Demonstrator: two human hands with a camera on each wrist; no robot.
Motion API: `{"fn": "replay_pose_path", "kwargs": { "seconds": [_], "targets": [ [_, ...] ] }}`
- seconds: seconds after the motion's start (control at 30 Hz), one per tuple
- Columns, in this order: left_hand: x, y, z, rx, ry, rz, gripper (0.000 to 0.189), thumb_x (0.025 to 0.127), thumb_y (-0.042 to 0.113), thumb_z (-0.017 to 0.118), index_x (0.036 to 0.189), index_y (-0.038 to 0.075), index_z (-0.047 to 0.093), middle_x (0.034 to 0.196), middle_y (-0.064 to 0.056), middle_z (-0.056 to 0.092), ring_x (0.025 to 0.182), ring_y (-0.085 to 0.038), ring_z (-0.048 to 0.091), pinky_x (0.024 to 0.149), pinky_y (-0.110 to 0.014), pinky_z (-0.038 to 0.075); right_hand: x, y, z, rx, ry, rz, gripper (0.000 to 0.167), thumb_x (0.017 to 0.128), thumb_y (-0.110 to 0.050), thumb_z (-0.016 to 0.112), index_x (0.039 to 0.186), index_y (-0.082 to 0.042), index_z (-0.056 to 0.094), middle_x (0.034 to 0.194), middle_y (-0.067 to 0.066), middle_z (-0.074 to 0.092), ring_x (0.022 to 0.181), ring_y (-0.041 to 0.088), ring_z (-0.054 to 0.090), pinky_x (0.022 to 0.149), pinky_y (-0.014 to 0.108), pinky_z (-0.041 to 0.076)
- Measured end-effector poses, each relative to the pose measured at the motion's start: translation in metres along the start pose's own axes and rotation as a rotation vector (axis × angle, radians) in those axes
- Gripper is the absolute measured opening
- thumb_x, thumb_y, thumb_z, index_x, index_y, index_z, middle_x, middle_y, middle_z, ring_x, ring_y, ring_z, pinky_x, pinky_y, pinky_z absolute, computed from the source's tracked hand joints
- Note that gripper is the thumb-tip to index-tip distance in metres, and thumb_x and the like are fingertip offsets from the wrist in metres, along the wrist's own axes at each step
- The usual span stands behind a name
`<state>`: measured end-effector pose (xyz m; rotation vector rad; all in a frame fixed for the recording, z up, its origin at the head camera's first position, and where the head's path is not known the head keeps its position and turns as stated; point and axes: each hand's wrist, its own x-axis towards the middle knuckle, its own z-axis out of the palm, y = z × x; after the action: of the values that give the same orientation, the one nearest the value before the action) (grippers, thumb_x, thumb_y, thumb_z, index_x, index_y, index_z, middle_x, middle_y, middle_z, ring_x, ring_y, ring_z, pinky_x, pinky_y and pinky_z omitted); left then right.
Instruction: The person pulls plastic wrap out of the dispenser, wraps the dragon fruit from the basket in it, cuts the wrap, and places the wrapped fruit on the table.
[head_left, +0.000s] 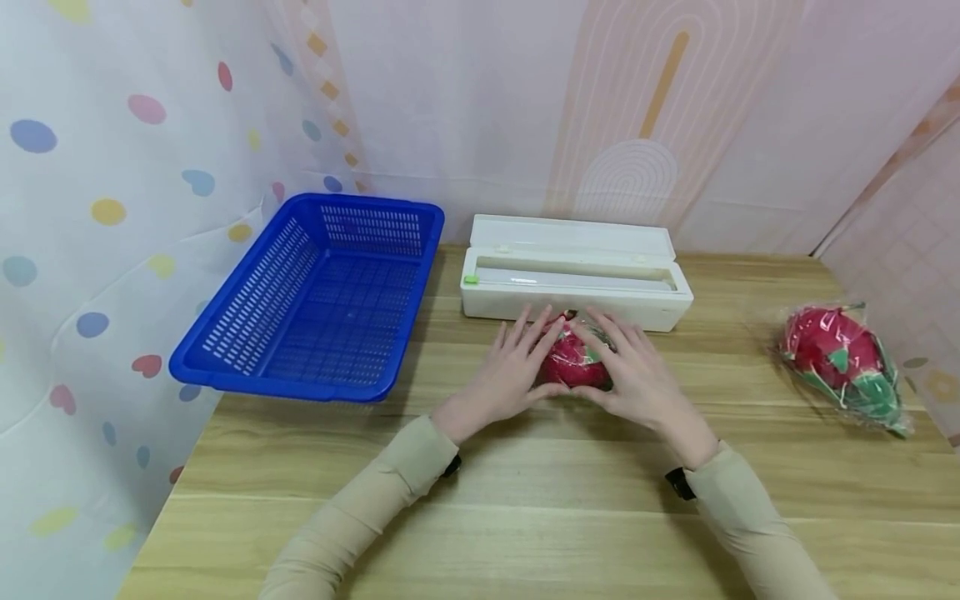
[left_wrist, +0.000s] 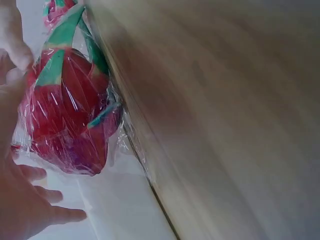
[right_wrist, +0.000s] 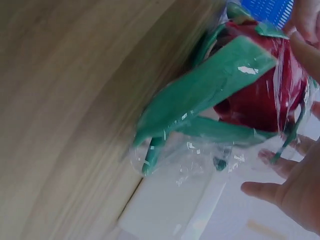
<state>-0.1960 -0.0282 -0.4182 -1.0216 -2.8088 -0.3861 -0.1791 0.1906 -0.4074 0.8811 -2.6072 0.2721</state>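
A dragon fruit (head_left: 572, 364) with red skin and green scales lies on the wooden table, covered in clear plastic wrap. My left hand (head_left: 508, 373) curves along its left side with fingers spread and fairly straight. On the other side, my right hand (head_left: 639, 377) does the same, and both thumbs come close together at the near side. In the left wrist view, loose film clings around the fruit (left_wrist: 70, 110) beside the left hand (left_wrist: 22, 205). Film also bunches below the long green scales (right_wrist: 210, 90) in the right wrist view, near the spread right fingers.
Just behind the hands stands a white cling film box (head_left: 570, 302) with its lid raised and a green piece at its left end. A blue plastic basket (head_left: 281, 386) sits at the left. Another wrapped dragon fruit (head_left: 836, 354) lies at the right.
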Motion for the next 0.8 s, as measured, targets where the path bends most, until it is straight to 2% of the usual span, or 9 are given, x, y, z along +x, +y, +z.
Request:
{"fn": "replay_pose_path", "kwargs": {
  "seconds": [0.1, 0.23, 0.47, 0.63, 0.8],
  "targets": [
    [0.000, 0.000, 0.003, 0.005, 0.001, 0.002, 0.093, 0.087, 0.051, 0.060, 0.154, 0.017, 0.005, 0.161, -0.014, 0.011, 0.146, -0.042, 0.015, 0.108, -0.064, 0.029, 0.002, -0.003, 0.003, -0.011, -0.031, 0.007, 0.093, 0.070, -0.047, 0.080, 0.146, -0.018, 0.035, 0.150, 0.014, 0.036, 0.131, 0.041, 0.042, 0.103, 0.061, 0.039],
    [0.001, 0.000, 0.003, 0.002, -0.017, -0.008, 0.094, 0.087, 0.045, 0.064, 0.154, 0.016, 0.004, 0.160, -0.013, 0.016, 0.144, -0.041, 0.022, 0.106, -0.064, 0.033, 0.002, -0.005, 0.007, 0.020, -0.019, -0.002, 0.094, 0.069, -0.042, 0.083, 0.145, -0.016, 0.036, 0.148, 0.015, 0.038, 0.124, 0.042, 0.049, 0.101, 0.059, 0.042],
    [0.002, 0.002, 0.003, -0.046, -0.012, -0.015, 0.096, 0.085, 0.042, 0.067, 0.154, 0.015, 0.006, 0.159, -0.012, 0.018, 0.144, -0.039, 0.024, 0.107, -0.064, 0.032, 0.004, -0.008, 0.010, 0.007, 0.011, 0.020, 0.103, 0.064, -0.047, 0.085, 0.148, -0.018, 0.032, 0.145, 0.014, 0.041, 0.119, 0.041, 0.053, 0.098, 0.058, 0.045],
    [0.002, 0.001, 0.003, -0.058, -0.004, -0.008, 0.096, 0.085, 0.043, 0.066, 0.154, 0.017, 0.005, 0.159, -0.010, 0.019, 0.144, -0.038, 0.025, 0.106, -0.065, 0.032, 0.006, -0.011, 0.011, -0.004, 0.013, 0.055, 0.100, 0.062, -0.040, 0.086, 0.145, -0.018, 0.035, 0.141, 0.015, 0.044, 0.113, 0.040, 0.055, 0.088, 0.056, 0.052],
    [0.002, -0.001, 0.003, -0.073, -0.005, -0.004, 0.095, 0.086, 0.046, 0.064, 0.154, 0.018, 0.003, 0.160, -0.010, 0.018, 0.144, -0.038, 0.023, 0.106, -0.065, 0.031, 0.003, -0.008, 0.010, 0.013, -0.014, 0.117, 0.095, 0.061, -0.039, 0.085, 0.142, -0.016, 0.040, 0.142, 0.016, 0.043, 0.115, 0.042, 0.053, 0.077, 0.057, 0.055]
  ]
}}
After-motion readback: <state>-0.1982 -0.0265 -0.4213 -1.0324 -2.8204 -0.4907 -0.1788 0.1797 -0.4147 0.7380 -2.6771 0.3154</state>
